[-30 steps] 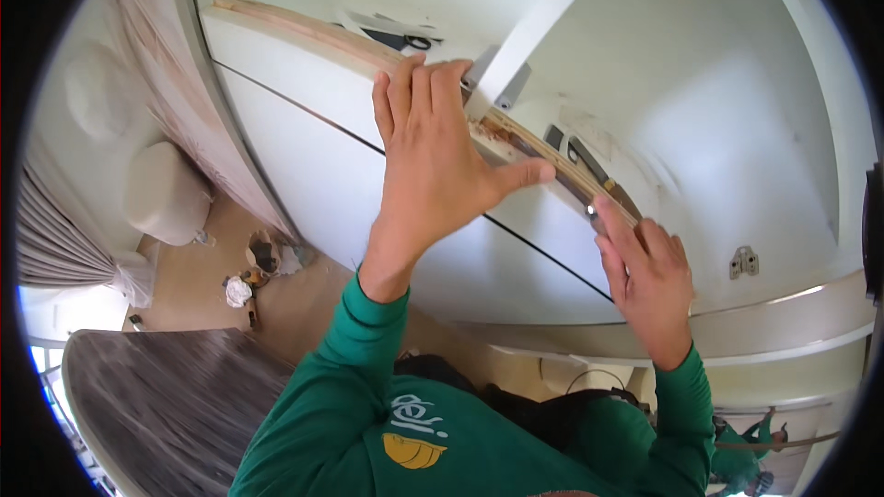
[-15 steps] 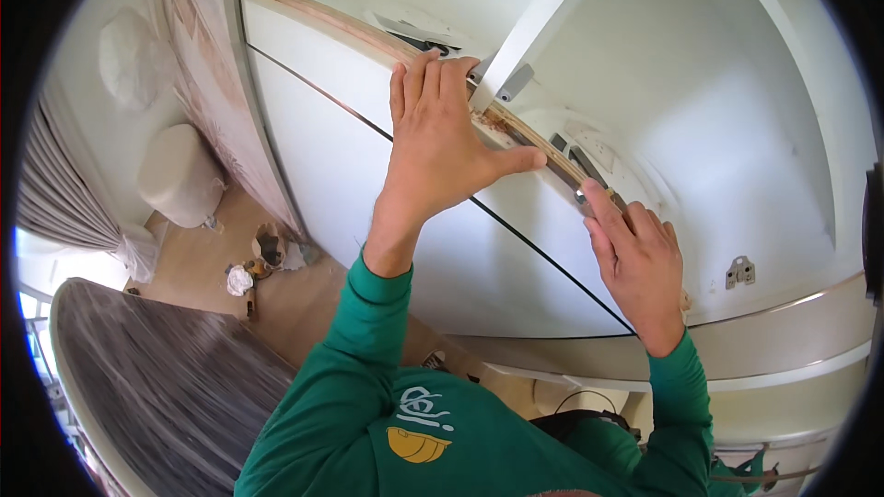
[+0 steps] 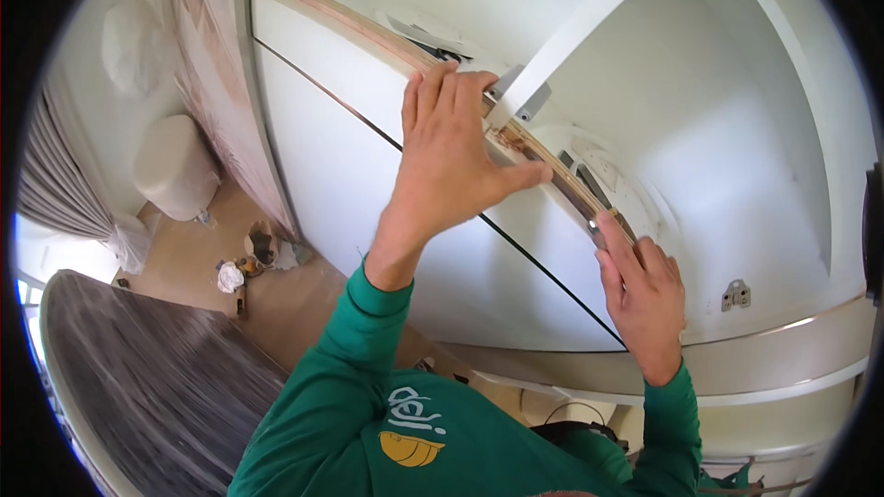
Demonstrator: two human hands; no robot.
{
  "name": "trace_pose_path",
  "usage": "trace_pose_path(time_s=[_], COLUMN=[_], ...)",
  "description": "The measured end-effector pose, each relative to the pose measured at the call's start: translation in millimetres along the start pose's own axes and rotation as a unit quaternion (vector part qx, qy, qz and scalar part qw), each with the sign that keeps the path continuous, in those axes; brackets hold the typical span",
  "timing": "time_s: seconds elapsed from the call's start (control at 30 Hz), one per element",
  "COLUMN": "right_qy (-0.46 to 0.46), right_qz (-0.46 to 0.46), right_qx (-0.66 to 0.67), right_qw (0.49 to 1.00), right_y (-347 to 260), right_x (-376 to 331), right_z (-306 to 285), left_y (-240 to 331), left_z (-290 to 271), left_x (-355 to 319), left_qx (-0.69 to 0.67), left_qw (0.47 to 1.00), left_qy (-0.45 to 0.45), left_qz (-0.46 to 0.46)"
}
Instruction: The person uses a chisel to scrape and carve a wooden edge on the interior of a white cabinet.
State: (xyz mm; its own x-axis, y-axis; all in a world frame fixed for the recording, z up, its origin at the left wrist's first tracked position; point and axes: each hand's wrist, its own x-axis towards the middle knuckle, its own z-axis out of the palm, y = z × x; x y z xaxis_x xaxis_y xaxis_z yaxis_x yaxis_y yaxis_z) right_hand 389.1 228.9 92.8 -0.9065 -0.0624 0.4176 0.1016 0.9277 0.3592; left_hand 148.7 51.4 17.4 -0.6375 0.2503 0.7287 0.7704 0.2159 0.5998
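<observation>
Plainly, the left hand (image 3: 451,152) rests over the wooden strip (image 3: 368,31) on the white cabinet's (image 3: 322,60) edge, fingers close together, thumb spread right. The right hand (image 3: 646,290) curls at the strip's near right stretch, by a dark bar (image 3: 575,195); whether its fingers pinch it, I cannot tell. Farther right sits a metal hinge (image 3: 736,295).

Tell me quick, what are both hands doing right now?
Left hand: open, spread over the white panel.
Right hand: closed, holding a metal-bladed tool.

The left hand (image 3: 453,158) spans a wooden strip (image 3: 354,21).
</observation>
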Motion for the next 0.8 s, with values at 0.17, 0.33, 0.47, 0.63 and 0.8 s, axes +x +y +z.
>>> trace_pose_path(time_s=[0.17,0.33,0.47,0.63,0.8], right_qy=[0.023,0.048,0.026,0.027,0.030], right_qz=[0.003,-0.001,0.005,0.005,0.001], right_qx=[-0.001,0.001,0.006,0.009,0.013], right_qw=[1.000,0.999,1.000,1.000,0.999], right_y=[-5,-10,-7,-5,-13], right_x=[0,3,3,3,19], right_z=[8,10,9,9,13], left_y=[0,0,1,2,-8], left_z=[2,1,0,-1,-4], left_x=[-4,-3,-3,-3,-3], left_qx=[0.005,-0.003,0.011,0.000,-0.007], left_qw=[1.000,1.000,1.000,1.000,1.000], left_qy=[0.016,0.001,-0.009,-0.007,-0.011], left_qz=[0.010,0.002,-0.002,0.001,-0.007])
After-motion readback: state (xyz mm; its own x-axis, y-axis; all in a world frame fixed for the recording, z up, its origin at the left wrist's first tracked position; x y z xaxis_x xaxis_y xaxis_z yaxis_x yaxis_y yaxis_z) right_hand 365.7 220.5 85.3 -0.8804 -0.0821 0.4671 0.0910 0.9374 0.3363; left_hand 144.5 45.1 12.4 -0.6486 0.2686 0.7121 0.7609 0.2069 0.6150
